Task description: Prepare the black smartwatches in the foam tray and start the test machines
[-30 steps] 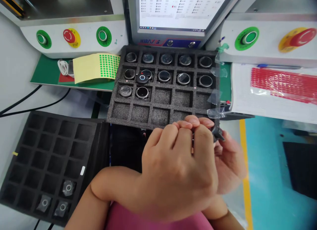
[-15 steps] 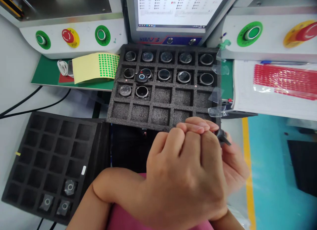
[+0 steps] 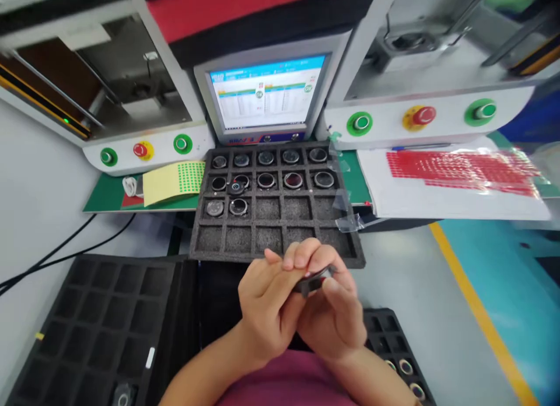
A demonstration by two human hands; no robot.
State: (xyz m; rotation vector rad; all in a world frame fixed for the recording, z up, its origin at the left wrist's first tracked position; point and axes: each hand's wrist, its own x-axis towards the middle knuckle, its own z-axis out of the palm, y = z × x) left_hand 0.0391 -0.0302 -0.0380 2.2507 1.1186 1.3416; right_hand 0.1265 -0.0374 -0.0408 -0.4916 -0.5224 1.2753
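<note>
workbench in a factory cell: white-grey table surface [image 3: 394, 266], two white machine housings at the back with green and red round push buttons, a grey-framed computer monitor [image 3: 266, 97] lit between them. yellow floor line [image 3: 476, 312] and teal floor to the right.

dark grey foam compartment tray [image 3: 275, 242] sits centre, just below the monitor. top two rows hold round metal-rimmed watch cases, two more in the third row at left; one black round watch body [image 3: 236, 187] lies tilted across a divider in the second row. the near rows of cells hold nothing. strips of clear film [image 3: 347, 222] hang off the tray's right edge.

left of the tray: yellow sticker sheet with green dots [image 3: 175, 181] on a green mat [image 3: 105, 196]. right: white sheet with rows of red stickers under clear plastic [image 3: 455, 172]. black cables [image 3: 56, 248] run off at left.

near left: black foam tray with empty cells [image 3: 96, 318], one small part at its bottom edge. near right, partly hidden behind the wrist: another black foam tray [image 3: 389, 342] with ring-shaped parts.

hands are together in front of the centre tray's near edge, above the pink shirt [image 3: 284, 382]. left hand [image 3: 266, 307] and right hand [image 3: 335, 312] both clamp a small dark round watch part [image 3: 312, 280] between fingertips, left fingers over its top, right thumb at its edge. part is tilted, mostly covered by fingers; detail can't be made out.
</note>
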